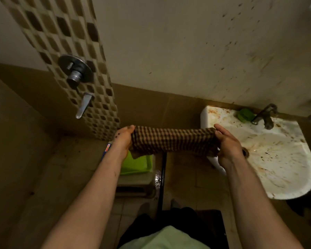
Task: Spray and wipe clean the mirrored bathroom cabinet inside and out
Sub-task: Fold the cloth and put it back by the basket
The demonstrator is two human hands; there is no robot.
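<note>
Pale-green top point(166, 239), dk trousers point(178, 216), bare forearms point(90, 191), specks on L hand point(123, 141).

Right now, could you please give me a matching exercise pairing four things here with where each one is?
Things: 1 cloth; 2 green tray; 3 tap; 4 lever.
Places: A on the mosaic strip; B at the back of the sink; C stretched between left hand and right hand; D below the left hand.
Pairs: 1-C; 2-D; 3-B; 4-A.
</note>
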